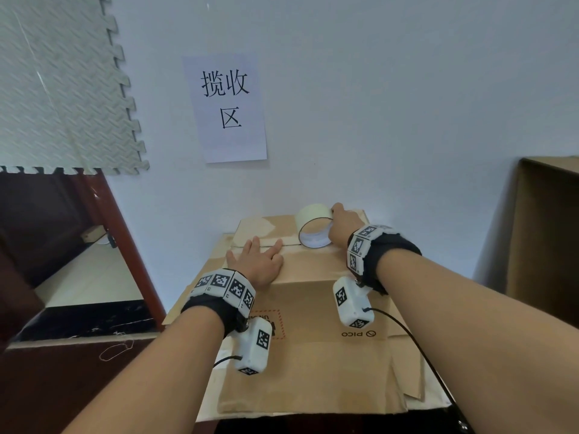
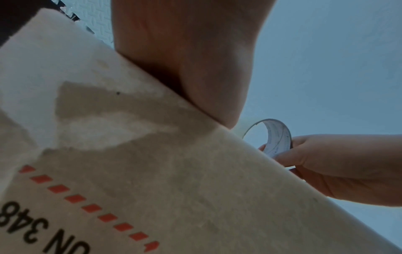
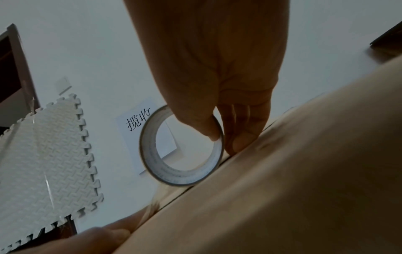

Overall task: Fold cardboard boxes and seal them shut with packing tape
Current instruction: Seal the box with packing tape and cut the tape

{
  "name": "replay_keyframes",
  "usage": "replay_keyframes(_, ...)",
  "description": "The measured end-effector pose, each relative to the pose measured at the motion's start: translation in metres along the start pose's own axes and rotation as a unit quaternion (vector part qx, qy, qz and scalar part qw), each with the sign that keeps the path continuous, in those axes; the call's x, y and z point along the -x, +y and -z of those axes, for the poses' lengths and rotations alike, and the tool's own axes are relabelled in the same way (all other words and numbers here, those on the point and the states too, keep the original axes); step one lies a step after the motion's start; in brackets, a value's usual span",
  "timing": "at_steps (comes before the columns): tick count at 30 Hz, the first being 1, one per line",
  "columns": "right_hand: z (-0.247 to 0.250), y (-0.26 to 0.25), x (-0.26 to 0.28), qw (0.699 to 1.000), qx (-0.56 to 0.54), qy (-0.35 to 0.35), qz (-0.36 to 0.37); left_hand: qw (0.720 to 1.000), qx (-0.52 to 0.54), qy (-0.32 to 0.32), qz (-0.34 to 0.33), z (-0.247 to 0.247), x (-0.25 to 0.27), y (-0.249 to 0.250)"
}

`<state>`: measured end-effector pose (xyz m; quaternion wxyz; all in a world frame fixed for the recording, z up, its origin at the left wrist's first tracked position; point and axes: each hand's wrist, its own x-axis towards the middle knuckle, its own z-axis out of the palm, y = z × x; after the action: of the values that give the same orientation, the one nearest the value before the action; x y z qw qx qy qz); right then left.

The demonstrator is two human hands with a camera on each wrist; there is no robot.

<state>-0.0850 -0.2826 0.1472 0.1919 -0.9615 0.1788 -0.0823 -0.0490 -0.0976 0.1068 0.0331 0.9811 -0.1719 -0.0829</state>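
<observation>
Head view had the left hand (image 1: 261, 261) lying flat, fingers spread and straight, on top of the cardboard box (image 1: 316, 311) beside the flap seam. Right hand (image 1: 343, 228) was just beyond and to its right, thumb hooked inside the tape roll (image 1: 314, 225), fingers around the outside. Roll stood on edge on the seam, between the two hands.

head view downward, wrist views upward, close
</observation>
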Motion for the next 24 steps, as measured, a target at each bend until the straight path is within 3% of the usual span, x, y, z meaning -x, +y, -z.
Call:
replay_keyframes(9,0.009,0.015,0.003,0.998,0.036,-0.045,0.017,1.0,0.003,0.004,0.001,0.0,0.002,-0.004)
replay_keyframes(16,0.007,0.036,0.012,0.998,0.022,0.0,-0.053,1.0,0.015,0.009,0.011,-0.002,0.002,-0.003)
replay_keyframes(24,0.0,0.068,0.025,0.987,-0.104,-0.039,-0.114,0.995,0.081,0.056,-0.017,0.0,0.003,-0.006)
